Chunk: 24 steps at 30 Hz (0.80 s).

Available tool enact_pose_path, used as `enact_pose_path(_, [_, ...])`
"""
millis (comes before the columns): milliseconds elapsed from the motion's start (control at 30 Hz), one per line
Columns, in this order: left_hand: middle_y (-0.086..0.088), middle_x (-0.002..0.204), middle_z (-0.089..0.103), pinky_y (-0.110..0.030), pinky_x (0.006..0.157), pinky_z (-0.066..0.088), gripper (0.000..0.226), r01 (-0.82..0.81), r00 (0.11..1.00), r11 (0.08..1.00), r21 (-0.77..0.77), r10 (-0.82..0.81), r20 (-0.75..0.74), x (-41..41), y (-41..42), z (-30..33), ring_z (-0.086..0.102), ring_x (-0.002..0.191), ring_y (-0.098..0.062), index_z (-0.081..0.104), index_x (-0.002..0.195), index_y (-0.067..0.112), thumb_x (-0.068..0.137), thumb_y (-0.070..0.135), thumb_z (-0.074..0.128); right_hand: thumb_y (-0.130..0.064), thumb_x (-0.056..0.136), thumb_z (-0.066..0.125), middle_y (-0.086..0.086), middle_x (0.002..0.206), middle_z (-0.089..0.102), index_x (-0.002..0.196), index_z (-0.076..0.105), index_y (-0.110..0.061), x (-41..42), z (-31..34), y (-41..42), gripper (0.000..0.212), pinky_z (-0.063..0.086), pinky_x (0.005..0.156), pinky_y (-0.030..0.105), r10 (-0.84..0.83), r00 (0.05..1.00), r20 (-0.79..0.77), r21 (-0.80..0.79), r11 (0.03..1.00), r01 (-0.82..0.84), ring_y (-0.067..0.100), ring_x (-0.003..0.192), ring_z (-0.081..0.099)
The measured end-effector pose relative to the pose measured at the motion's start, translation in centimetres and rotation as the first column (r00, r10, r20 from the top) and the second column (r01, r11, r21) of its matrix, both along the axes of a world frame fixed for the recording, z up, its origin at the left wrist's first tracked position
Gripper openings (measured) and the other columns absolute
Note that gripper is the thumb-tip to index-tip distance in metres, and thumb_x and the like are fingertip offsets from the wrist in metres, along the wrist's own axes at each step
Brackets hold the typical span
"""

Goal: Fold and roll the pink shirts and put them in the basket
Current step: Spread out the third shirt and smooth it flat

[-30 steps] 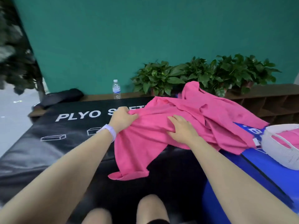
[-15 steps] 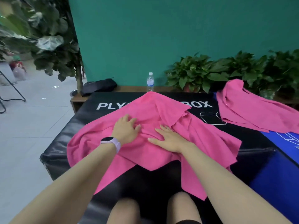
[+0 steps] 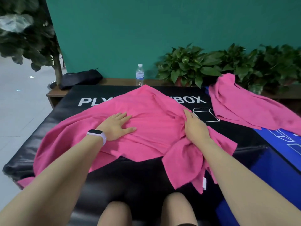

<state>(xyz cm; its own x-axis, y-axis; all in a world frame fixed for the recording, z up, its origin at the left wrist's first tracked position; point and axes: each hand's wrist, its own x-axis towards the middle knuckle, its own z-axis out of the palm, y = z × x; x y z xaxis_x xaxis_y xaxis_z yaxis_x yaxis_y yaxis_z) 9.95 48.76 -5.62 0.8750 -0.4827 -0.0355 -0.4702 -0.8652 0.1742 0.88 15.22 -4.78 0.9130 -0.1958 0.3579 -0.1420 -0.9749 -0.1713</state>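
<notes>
Hands are sliding apart now, my left hand [image 3: 116, 126] flat and my right hand [image 3: 194, 128] flat, smoothing the pink shirt [image 3: 151, 121] out on the black mat [image 3: 241, 136] so I can start folding.

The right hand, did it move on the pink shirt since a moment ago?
Yes. The right hand slid rightward across the pink shirt, away from the left hand and toward the printed cube outline.

The shirt [image 3: 146, 128] hides the middle letters of the white print [image 3: 91, 101]; the second shirt [image 3: 254, 111] is cut by the right edge.
</notes>
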Motion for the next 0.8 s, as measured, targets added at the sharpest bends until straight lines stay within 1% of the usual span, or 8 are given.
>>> enact_pose_path(100, [-0.001, 0.167, 0.015, -0.038, 0.125, 0.009, 0.082, 0.027, 0.995, 1.000, -0.016, -0.025, 0.095, 0.1, 0.3, -0.1, 0.012, 0.154, -0.020, 0.021, 0.160, 0.030, 0.093, 0.074, 0.036, 0.000, 0.093, 0.040, 0.017, 0.128, 0.053, 0.153, 0.031, -0.020, -1.2, 1.6, -3.8, 0.064, 0.048, 0.076, 0.046, -0.104, 0.995, -0.006, -0.084, 0.991, 0.104, 0.041, 0.095, 0.064])
enact_pose_path(200, [-0.011, 0.151, 0.041, -0.043, 0.113, 0.031, 0.052, -0.034, 0.912, 0.998, 0.046, 0.012, 0.410, -1.7, -1.0, 0.5, 0.039, 0.137, -0.030, 0.045, 0.148, 0.018, 0.101, 0.042, 0.045, -0.006, 0.095, 0.044, 0.015, 0.130, 0.051, 0.154, 0.031, -0.023, -1.7, 3.1, -6.4, 0.063, 0.049, 0.088, 0.047, -0.211, 0.972, -0.100, -0.246, 0.952, 0.181, 0.038, 0.110, 0.058])
enact_pose_path(267, [-0.009, 0.128, 0.051, -0.043, 0.096, 0.040, 0.037, -0.125, 0.868, 0.991, -0.055, 0.136, 0.477, -4.1, -3.8, 0.8, 0.049, 0.114, -0.032, 0.057, 0.130, 0.015, 0.096, 0.023, 0.046, -0.010, 0.091, 0.050, 0.013, 0.134, 0.052, 0.153, 0.035, -0.021, -0.8, 3.9, -5.0, 0.065, 0.044, 0.097, 0.047, -0.188, 0.980, -0.062, -0.246, 0.955, 0.168, 0.036, 0.119, 0.054])
enact_pose_path(367, [-0.016, 0.140, 0.047, -0.046, 0.104, 0.036, 0.046, -0.220, 0.923, 0.928, -0.301, 0.298, 0.244, -8.2, -8.5, -0.1, 0.045, 0.124, -0.035, 0.053, 0.137, 0.017, 0.102, 0.043, 0.035, -0.030, 0.095, 0.057, 0.010, 0.147, 0.050, 0.150, 0.044, -0.018, 0.8, 4.4, 0.4, 0.058, 0.037, 0.112, 0.047, 0.070, 0.998, 0.007, 0.016, 0.997, -0.070, 0.032, 0.136, 0.045])
enact_pose_path(467, [-0.014, 0.167, 0.009, -0.049, 0.124, 0.007, 0.080, -0.223, 0.967, 0.952, -0.212, 0.243, 0.075, -9.9, -9.9, -1.4, 0.011, 0.153, -0.033, 0.019, 0.159, 0.021, 0.097, 0.070, 0.014, -0.058, 0.099, 0.045, 0.004, 0.163, 0.033, 0.157, 0.033, -0.027, 1.0, 2.3, 5.1, 0.067, 0.020, 0.123, 0.045, 0.274, 0.936, -0.222, 0.012, 0.961, -0.278, 0.024, 0.150, 0.028])
enact_pose_path(533, [-0.008, 0.168, -0.001, -0.045, 0.125, 0.000, 0.089, -0.179, 0.980, 0.964, -0.196, 0.192, 0.047, -9.9, -8.1, -1.6, 0.000, 0.155, -0.028, 0.008, 0.161, 0.022, 0.092, 0.078, 0.008, -0.070, 0.098, 0.031, 0.001, 0.167, 0.022, 0.161, 0.021, -0.032, 0.3, 0.3, 5.5, 0.073, 0.009, 0.126, 0.044, 0.285, 0.885, -0.369, -0.060, 0.943, -0.328, 0.020, 0.154, 0.017])
enact_pose_path(633, [0.000, 0.168, -0.002, -0.041, 0.126, 0.000, 0.094, -0.115, 0.989, 0.969, -0.218, 0.131, 0.063, -9.6, -3.9, -1.9, -0.003, 0.155, -0.020, 0.005, 0.161, 0.025, 0.088, 0.083, 0.007, -0.074, 0.097, 0.017, -0.005, 0.169, 0.009, 0.162, 0.012, -0.032, -1.1, -1.4, 3.4, 0.078, 0.001, 0.126, 0.037, 0.258, 0.865, -0.431, 0.018, 0.960, -0.278, 0.014, 0.156, 0.005])
enact_pose_path(800, [0.005, 0.168, -0.002, -0.035, 0.124, -0.004, 0.089, -0.147, 0.989, 0.931, -0.335, 0.139, -0.047, -8.6, 3.0, -1.6, -0.006, 0.154, -0.015, 0.010, 0.161, 0.025, 0.090, 0.077, 0.020, -0.072, 0.098, 0.019, -0.005, 0.170, 0.004, 0.163, 0.009, -0.028, -3.2, -1.2, 1.6, 0.079, 0.002, 0.127, 0.036, 0.173, 0.864, -0.473, 0.024, 0.983, -0.184, 0.016, 0.156, 0.002])
